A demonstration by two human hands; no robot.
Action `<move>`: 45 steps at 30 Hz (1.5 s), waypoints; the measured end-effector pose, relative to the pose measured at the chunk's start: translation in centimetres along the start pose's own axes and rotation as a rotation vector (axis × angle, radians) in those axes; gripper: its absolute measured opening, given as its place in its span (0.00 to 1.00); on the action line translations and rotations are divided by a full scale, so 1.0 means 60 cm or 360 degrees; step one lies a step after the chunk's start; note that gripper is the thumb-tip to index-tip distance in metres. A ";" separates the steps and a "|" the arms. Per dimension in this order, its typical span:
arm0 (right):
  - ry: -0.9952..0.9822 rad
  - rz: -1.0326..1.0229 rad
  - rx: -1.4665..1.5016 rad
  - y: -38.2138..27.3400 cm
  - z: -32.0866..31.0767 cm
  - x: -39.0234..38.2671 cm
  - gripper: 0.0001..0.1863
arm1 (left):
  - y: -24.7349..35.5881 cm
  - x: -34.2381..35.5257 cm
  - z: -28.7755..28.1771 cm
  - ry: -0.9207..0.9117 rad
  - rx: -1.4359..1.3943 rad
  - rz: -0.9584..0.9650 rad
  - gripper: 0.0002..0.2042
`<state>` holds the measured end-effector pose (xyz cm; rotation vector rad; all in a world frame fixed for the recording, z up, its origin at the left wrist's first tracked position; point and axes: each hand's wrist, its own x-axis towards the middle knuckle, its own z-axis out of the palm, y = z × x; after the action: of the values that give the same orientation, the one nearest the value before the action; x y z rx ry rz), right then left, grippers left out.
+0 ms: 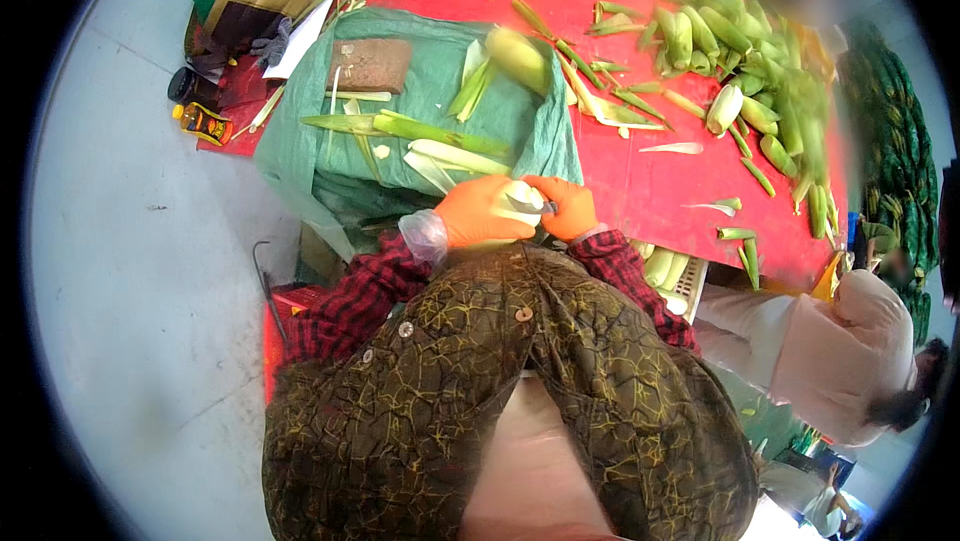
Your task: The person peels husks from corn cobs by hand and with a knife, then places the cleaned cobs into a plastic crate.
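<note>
Both of my hands wear orange gloves at the front edge of a green plastic sheet (345, 161). My left hand (478, 209) holds a pale corn ear (522, 197). My right hand (563, 208), beside it, is closed on a dark-handled knife (540, 206) held against that ear. On the green sheet lie a brown block (370, 64), a green corn ear (517, 60), loose green husks (430, 135) and pale strips (460, 158).
A red table (660, 171) carries a large pile of corn (770, 101) and loose husks. A crate (680, 281) of corn sits below its edge. A co-worker (830, 351) bends at the right. Bags (240, 1) and a bottle (203, 123) are at the back left.
</note>
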<state>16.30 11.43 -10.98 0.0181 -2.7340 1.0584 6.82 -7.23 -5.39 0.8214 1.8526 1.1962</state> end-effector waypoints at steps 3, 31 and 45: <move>0.0000 0.0064 -0.0062 -0.026 -0.019 0.012 0.20 | 0.021 -0.010 -0.001 0.0150 -0.0219 -0.0009 0.32; 0.0571 0.1151 -0.0307 0.161 -0.085 0.012 0.20 | 0.001 0.005 -0.029 0.0392 0.0010 0.0519 0.33; -0.1026 -0.0403 0.4250 -0.102 -0.070 0.097 0.33 | 0.221 0.003 -0.021 0.0640 0.1390 0.1794 0.36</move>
<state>11.93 10.09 -2.74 0.9396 0.4974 3.3090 7.10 -2.95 7.25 2.4890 2.3061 1.1511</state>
